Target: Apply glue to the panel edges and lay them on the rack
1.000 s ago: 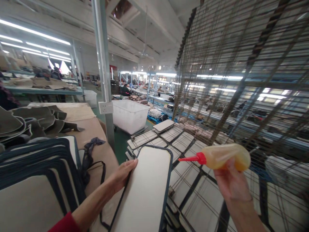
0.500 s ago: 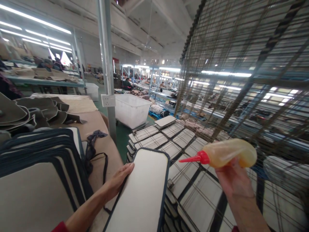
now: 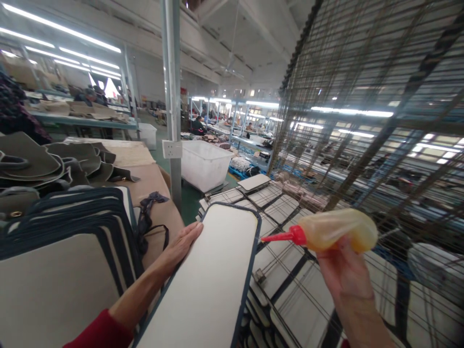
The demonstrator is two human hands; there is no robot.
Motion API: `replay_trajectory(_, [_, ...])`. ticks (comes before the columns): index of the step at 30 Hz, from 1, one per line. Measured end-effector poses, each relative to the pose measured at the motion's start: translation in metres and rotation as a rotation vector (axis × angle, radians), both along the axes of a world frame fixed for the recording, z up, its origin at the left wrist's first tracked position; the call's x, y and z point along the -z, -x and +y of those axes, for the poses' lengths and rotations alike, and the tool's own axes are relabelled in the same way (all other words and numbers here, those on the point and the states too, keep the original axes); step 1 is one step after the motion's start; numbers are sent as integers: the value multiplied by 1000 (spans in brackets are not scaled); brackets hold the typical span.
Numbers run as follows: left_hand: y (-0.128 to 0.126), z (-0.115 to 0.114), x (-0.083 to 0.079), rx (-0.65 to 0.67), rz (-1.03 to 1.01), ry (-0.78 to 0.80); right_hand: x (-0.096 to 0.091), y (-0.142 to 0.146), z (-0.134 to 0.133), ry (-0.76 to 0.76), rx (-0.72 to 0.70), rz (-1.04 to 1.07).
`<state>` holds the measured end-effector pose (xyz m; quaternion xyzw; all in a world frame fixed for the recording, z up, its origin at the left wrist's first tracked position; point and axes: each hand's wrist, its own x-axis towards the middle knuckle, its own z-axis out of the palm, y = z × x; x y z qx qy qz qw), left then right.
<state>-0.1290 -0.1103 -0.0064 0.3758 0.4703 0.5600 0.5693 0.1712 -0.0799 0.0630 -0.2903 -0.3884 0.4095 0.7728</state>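
Note:
My left hand lies along the left edge of a long white panel with dark blue trim, its fingers stretched out and holding the panel up from the side. My right hand is closed round a soft bottle of yellowish glue with a red nozzle that points left toward the panel's right edge. The nozzle tip is just short of the trim.
A stack of similar blue-trimmed panels lies at the left on a brown table. Wire racks with panels laid on them fill the right. A steel post and a white bin stand ahead.
The panel has risen and moved slightly right, closer to the nozzle. My left hand slid with it. The bottle stays at about the same height.

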Motion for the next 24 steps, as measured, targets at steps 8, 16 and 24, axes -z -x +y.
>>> replay_trajectory(8, [-4,-6,-8,-92,53,-20,-1,7,13,-90,35,26])
replay_trajectory(16, [-11,-10,-16,-135,0,27,-3,9,13,-131,47,-13])
replay_trajectory(24, [-6,-1,-18,-175,29,-18,16,11,-20,65,-155,-38])
